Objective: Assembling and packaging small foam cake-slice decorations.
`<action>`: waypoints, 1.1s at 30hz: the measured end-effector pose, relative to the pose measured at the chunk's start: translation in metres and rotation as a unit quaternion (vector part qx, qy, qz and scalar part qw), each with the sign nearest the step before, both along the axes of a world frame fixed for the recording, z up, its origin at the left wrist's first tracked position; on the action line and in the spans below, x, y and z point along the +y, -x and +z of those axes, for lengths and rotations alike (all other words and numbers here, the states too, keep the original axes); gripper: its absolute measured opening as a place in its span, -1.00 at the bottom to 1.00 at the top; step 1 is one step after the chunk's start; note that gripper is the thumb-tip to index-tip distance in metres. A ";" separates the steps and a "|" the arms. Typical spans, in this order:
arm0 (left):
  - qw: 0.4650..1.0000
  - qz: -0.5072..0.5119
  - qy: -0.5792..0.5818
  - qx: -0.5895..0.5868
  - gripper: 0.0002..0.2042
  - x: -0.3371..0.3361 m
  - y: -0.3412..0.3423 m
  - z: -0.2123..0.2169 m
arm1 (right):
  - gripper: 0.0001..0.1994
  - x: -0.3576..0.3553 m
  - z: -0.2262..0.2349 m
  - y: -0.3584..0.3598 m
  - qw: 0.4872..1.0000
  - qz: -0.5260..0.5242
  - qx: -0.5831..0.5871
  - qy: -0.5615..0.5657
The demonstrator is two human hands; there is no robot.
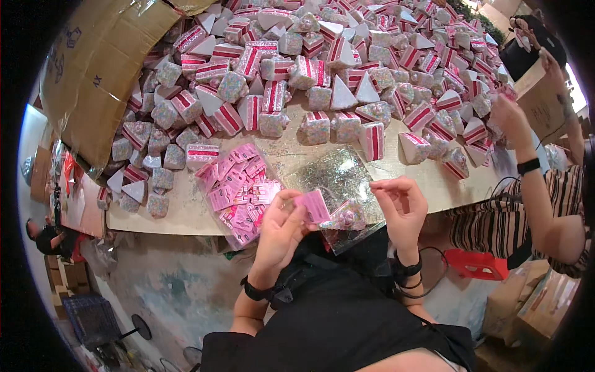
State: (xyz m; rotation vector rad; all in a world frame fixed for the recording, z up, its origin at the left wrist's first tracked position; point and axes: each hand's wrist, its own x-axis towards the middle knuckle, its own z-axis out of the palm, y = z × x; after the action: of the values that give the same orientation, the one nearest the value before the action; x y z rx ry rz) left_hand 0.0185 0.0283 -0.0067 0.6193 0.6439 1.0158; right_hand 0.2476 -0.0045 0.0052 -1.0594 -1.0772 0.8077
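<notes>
My left hand (pixel 282 232) is closed on a small pink card (pixel 313 206), pinched between thumb and fingers. Just right of the card a glittery cake-slice ornament (pixel 347 217) lies over a shiny silver sheet (pixel 325 170) at the table's near edge. My right hand (pixel 401 208) is raised beside that ornament, thumb and fingertips drawn together; whatever is in the pinch is too small to make out. To the left of my hands sits a clear bag (pixel 268 162) filled with more pink cards (pixel 238 192).
A large heap of pink-and-white cake-slice ornaments (pixel 273 96) covers the far side of the table (pixel 186 222). A cardboard box (pixel 102 74) leans in at the left. At the right, another person's arm (pixel 524 142) reaches over the heap. A red plastic piece (pixel 476 265) lies below the table edge.
</notes>
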 end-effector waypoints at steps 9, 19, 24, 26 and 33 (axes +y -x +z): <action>0.991 -0.084 -0.022 -0.099 -0.74 -0.008 -0.007 -0.012 | -0.76 -0.016 0.017 0.021 0.994 0.094 -0.051 -0.034; 0.892 -0.123 -0.402 0.165 -0.74 -0.003 -0.001 -0.003 | -0.81 -0.002 0.008 0.028 0.980 0.006 -0.163 -0.110; 0.796 -0.101 -0.543 0.249 -0.62 -0.001 0.001 0.019 | -0.88 0.002 -0.001 0.028 0.993 0.059 0.007 -0.106; 0.812 -0.049 -0.507 0.284 -0.57 -0.008 -0.001 0.016 | -0.87 0.000 -0.002 0.028 0.988 0.102 0.060 -0.097; 0.706 0.092 -0.619 0.332 -0.58 -0.003 -0.016 0.004 | -0.78 -0.008 -0.005 0.029 0.980 0.167 0.019 -0.103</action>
State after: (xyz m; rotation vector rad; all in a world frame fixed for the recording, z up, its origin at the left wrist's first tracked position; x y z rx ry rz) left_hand 0.0342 0.0249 -0.0030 2.2373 0.5635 1.3561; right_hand 0.2187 -0.0124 0.0000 -0.6942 -1.2953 0.9563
